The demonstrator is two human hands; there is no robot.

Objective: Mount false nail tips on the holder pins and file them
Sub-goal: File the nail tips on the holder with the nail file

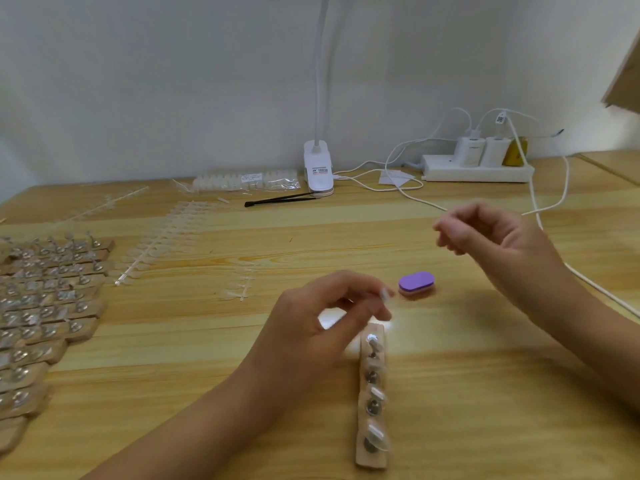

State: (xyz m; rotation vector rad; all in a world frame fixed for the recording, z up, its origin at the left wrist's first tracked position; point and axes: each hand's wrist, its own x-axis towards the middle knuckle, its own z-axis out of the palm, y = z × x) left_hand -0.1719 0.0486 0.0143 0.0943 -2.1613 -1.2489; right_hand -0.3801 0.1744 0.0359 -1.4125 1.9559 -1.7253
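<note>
Left edge: stacked holder strips (45, 306) with pins. My left hand (322, 323) pinches a clear nail tip (385, 295) between thumb and fingers, over the far end of the wooden holder (372, 410), near centre. The purple file block (416, 284) lies just right of the tip. My right hand (491, 233) is raised, fingers curled and blurred; I cannot tell if it holds anything.

The left hand (322, 320) pinched 1 clear nail tip (385, 294) just above the far end of a wooden holder strip (372, 457) with metal pins. The right hand (491, 233) hung raised and blurred, fingers curled. A purple buffer block (416, 285) lay between them.
</note>
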